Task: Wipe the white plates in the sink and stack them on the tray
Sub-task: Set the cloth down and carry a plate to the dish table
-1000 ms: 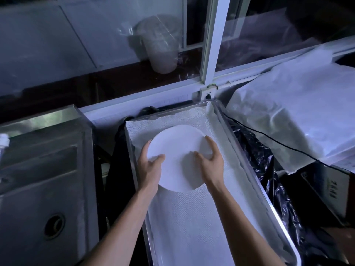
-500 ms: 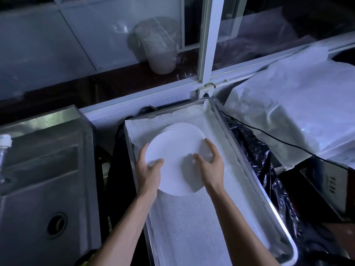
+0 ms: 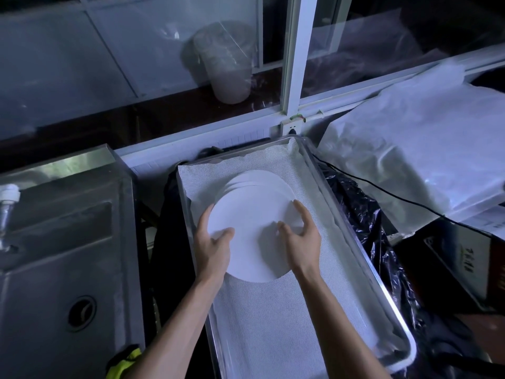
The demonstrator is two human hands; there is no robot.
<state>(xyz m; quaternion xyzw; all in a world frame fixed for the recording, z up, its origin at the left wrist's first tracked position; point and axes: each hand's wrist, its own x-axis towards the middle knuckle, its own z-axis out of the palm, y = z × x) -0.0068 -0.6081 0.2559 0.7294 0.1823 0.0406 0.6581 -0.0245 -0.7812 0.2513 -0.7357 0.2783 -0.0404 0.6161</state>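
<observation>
- We have our left hand (image 3: 211, 248) and right hand (image 3: 300, 239) curled onto the near edges of the top plate (image 3: 252, 231), thumbs on its face, fingers around the rim.
- We should lower it level and square it over the stack (image 3: 259, 177) beneath before letting go, so it doesn't sit offset.
- The plates are plain, white, round and matte, lying in the far half of the cloth-lined tray (image 3: 382, 291).
- The sink (image 3: 54, 269) to our left shows no plates.

Your view is dim and blue-tinted; daylight enters through the window (image 3: 175, 50) at 12 o'clock. The plates (image 3: 254, 214) glare white, corners fall dark, and straight lines bow toward the edges.
</observation>
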